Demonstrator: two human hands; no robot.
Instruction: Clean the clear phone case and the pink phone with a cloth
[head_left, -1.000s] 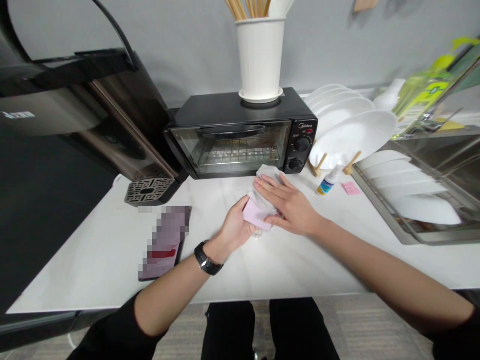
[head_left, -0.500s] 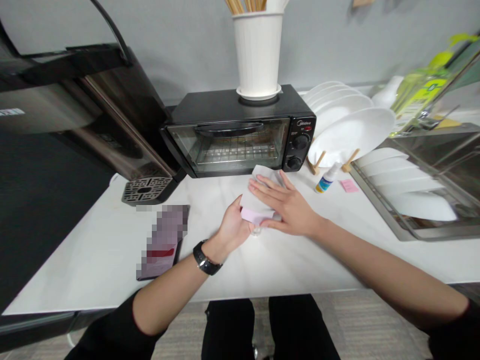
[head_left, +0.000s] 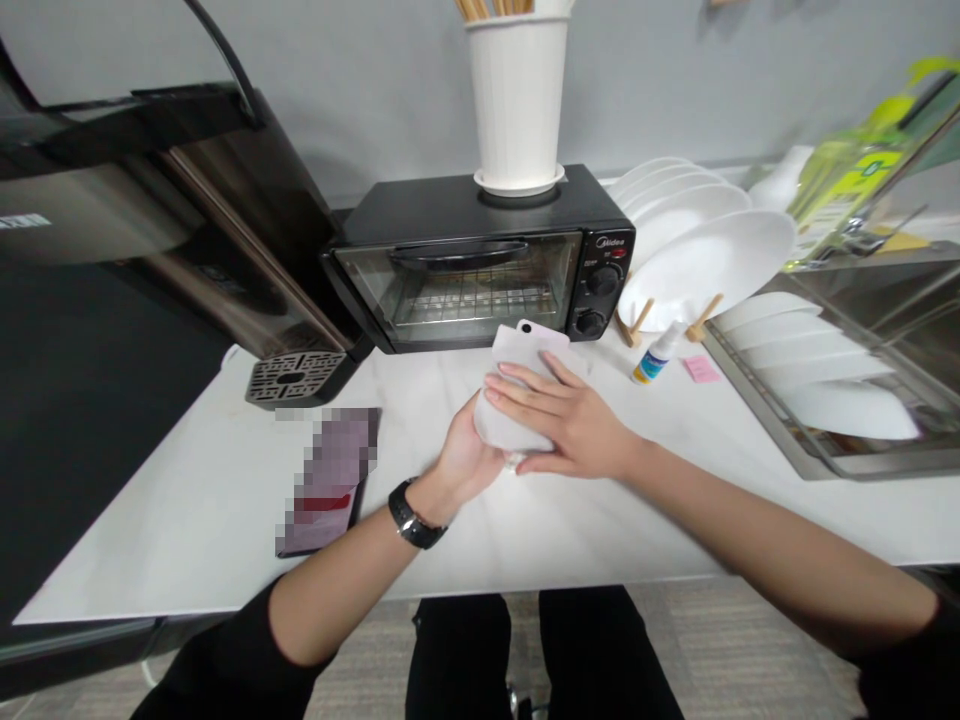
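Phone (head_left: pixel 523 385), pale pink back up, held just above the white counter (head_left: pixel 187 500) in front of the toaster oven (head_left: pixel 480 265). Cradled from beneath by the left hand (head_left: pixel 459 462), fingers curled around its lower edge to steady it. Covered from above by the right hand (head_left: pixel 570 425), fingers (head_left: pixel 517 388) flat and spread across the back, probably pressing something thin against it; a wipe or cloth beneath not clearly visible. Camera end tilted away toward the oven. Small spray bottle (head_left: pixel 654 357) and pink sticky note (head_left: pixel 700 369) to the right, near the plate rack (head_left: pixel 701 265). Blurred dark item (head_left: pixel 328 482) lying flat to the left, well apart
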